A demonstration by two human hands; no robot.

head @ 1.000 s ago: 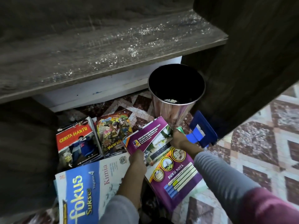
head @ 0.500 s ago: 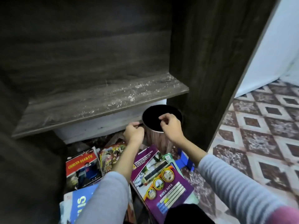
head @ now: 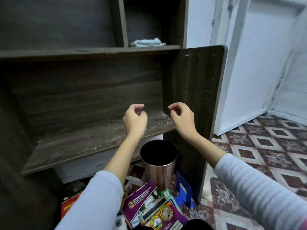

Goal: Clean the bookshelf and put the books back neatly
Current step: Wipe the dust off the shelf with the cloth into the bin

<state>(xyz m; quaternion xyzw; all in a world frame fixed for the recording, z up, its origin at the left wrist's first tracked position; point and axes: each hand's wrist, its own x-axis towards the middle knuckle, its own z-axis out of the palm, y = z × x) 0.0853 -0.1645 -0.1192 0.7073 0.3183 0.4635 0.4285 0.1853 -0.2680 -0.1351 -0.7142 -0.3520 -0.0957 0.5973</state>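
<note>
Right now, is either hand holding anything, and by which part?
Nothing visible is held. The left hand and right hand hover above the dusty shelf with fingers curled, empty as far as the view shows.

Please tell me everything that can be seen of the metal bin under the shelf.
The bin is round, of shiny copper-pink metal, narrowing toward its foot. It stands upright on the floor, open-topped, no lid; its inside looks black, so contents cannot be seen. It sits beside the shelf's side panel, just below the front edge of the dusty shelf board. A purple book lies at its foot. The left hand and right hand are above it, not touching it.
</note>
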